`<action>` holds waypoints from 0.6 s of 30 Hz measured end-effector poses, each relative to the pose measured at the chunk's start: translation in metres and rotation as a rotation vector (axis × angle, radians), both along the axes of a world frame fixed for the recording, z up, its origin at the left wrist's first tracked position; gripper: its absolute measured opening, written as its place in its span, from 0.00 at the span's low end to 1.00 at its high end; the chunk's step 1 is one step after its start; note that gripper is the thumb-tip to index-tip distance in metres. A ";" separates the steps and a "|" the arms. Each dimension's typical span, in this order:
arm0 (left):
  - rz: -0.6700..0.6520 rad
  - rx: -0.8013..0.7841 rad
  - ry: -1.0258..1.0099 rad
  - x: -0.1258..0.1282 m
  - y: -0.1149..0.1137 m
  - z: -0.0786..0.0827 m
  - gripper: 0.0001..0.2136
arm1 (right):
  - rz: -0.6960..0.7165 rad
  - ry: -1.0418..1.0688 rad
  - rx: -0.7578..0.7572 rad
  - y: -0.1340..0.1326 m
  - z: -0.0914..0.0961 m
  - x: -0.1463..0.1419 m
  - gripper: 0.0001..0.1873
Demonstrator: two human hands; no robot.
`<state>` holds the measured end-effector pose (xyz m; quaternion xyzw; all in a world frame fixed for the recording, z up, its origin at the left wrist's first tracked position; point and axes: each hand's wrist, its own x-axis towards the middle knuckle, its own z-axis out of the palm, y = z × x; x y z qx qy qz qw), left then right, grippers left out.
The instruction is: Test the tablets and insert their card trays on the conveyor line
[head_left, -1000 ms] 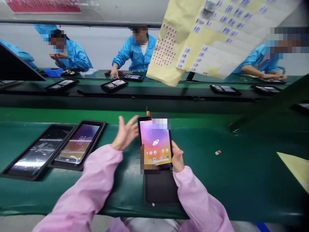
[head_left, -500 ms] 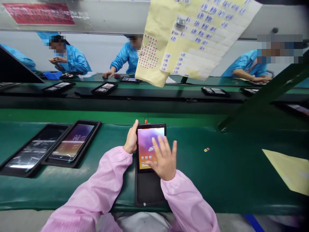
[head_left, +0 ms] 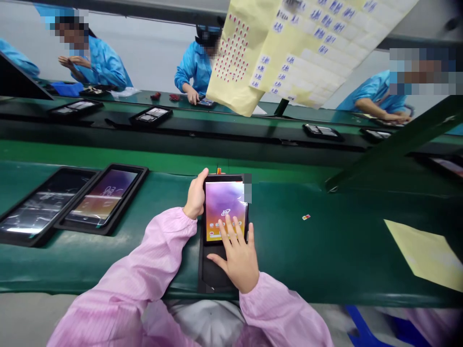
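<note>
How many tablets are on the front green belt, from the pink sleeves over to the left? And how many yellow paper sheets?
Tablets: 3 (held tablet, lit tablet in tray, leftmost tablet in tray)
Yellow paper sheets: 2 (hanging sheet, sheet on belt)
Total: 5

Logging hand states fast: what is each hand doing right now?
Left hand: closed on the left edge of the tablet, holding it.
Right hand: open, spread flat on the tablet's lower screen, gripping nothing.
</note>
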<state>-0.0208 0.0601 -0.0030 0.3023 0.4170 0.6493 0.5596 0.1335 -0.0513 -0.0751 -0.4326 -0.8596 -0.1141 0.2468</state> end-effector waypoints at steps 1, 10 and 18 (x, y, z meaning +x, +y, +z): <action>0.001 0.003 0.003 0.000 0.000 0.001 0.23 | 0.009 0.009 0.000 -0.001 0.004 0.001 0.39; 0.122 0.103 0.178 0.005 -0.026 0.011 0.21 | 0.237 0.360 0.005 0.086 0.131 0.023 0.13; 0.093 0.244 0.343 0.008 -0.061 0.018 0.25 | 0.540 0.267 -0.413 0.099 0.173 0.012 0.09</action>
